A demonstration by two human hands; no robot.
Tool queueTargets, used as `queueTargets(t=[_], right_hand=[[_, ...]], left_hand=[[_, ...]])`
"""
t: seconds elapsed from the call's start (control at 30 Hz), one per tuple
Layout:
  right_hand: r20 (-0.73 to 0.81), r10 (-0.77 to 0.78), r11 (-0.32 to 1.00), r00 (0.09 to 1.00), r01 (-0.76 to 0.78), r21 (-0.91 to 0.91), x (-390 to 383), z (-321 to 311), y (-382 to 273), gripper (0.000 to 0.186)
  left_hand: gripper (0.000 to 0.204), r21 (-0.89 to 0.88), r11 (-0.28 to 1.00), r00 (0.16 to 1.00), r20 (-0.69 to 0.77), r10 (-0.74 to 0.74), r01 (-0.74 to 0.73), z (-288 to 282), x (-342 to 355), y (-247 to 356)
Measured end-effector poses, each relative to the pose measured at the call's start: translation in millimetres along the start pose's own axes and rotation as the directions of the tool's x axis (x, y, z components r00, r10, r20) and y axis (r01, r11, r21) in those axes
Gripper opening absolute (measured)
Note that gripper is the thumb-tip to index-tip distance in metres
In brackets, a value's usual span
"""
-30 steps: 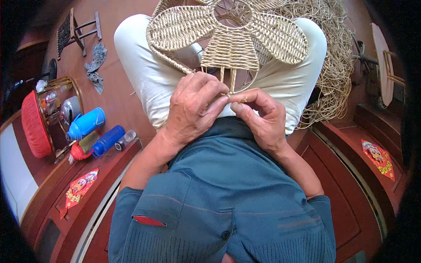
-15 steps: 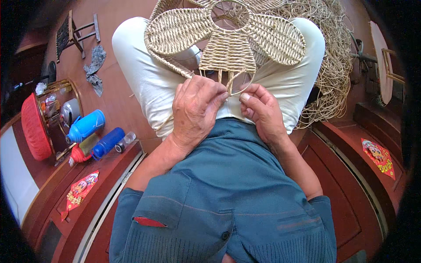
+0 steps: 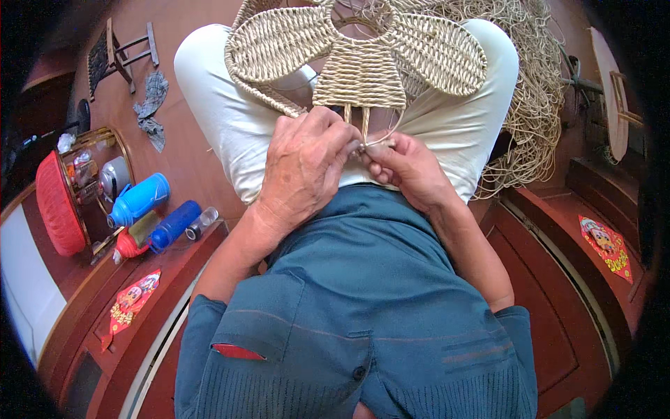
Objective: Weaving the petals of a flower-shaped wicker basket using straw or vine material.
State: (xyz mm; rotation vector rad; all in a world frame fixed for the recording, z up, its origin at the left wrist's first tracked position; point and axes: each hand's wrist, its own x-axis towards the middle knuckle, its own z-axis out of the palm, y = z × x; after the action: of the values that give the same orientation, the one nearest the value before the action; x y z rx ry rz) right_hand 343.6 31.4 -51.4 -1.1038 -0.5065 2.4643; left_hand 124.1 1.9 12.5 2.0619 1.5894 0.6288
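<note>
Across my lap lies a woven straw-cord piece [image 3: 359, 73], with petal-shaped panels spreading from a round open ring. Two short cord-covered stakes [image 3: 365, 120] stick out of the lower edge of its nearest panel. My left hand [image 3: 303, 164] is closed in a pinch at the lower ends of these stakes. Against its fingertips, my right hand [image 3: 412, 171] pinches a thin strand of cord [image 3: 399, 122] that loops down from the panel's right corner. The exact crossing of strand and stakes is hidden between the fingers.
A large tangled heap of cord [image 3: 523, 105] lies beyond my right knee. On the left are a blue thermos flask [image 3: 143, 199], a darker blue bottle [image 3: 174, 225], a red-covered round stand [image 3: 59, 202], a crumpled cloth [image 3: 151, 105] and a stool [image 3: 118, 56]. A wooden board [image 3: 608, 98] stands right.
My right hand has moved left to meet my left fingertips, drawing the cord loop narrower. The woven piece has shifted slightly up and left in the view.
</note>
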Motion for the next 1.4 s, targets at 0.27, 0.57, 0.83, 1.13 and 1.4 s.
queueTargets(t=[0.27,0.57,0.83,1.13,1.4], right_hand=[[-0.113,-0.281,0.822,0.953,0.178,-0.541,-34,22,-4,0.021],[0.286,-0.739,0.011,0.61,0.436,-0.9,-26,36,-24,0.012],[0.25,-0.779,0.032,0.575,0.435,-0.9,-5,37,-35,0.019],[0.047,-0.774,0.296,0.631,0.426,-0.855,-4,34,-23,0.026],[-0.231,-0.733,0.64,0.64,0.534,-0.553,-11,19,-4,0.022]], left_hand=[[0.015,-0.209,0.971,0.993,-0.004,-0.122,0.119,-6,-2,-6],[0.02,-0.192,0.979,0.995,-0.06,-0.077,0.064,-4,-6,-3],[0.019,-0.138,0.985,0.977,-0.17,-0.131,0.108,19,-9,4],[0.027,-0.124,0.99,0.951,-0.29,-0.104,0.071,29,-15,8],[0.017,-0.259,0.95,0.945,-0.229,-0.233,0.172,31,-14,10]])
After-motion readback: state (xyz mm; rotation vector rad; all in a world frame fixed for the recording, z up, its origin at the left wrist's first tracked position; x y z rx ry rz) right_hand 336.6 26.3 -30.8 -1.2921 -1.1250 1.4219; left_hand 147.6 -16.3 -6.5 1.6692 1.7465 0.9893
